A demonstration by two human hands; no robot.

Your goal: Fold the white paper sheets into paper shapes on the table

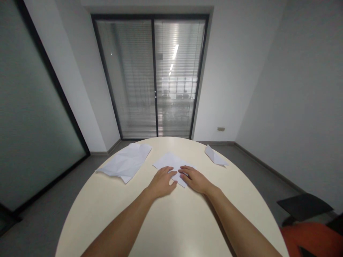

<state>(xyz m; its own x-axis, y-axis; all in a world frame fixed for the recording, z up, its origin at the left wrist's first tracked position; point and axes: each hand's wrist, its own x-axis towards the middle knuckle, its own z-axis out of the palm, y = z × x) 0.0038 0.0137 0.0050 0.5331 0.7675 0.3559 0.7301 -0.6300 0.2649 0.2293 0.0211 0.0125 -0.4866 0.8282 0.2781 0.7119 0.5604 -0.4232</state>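
Your left hand (162,182) and right hand (195,179) rest unclenched on the angular white paper (169,159) at twelve o'clock. A creased white paper sheet (127,160) lies at eleven.

Hands (162,182) on middle paper (169,159), left paper (127,160), right paper (215,157); table (168,221) beneath

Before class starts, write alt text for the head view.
A person's left hand and right hand touch a white paper sheet on a curved-edged cream table. A creased sheet lies to the left, a folded paper to the right.
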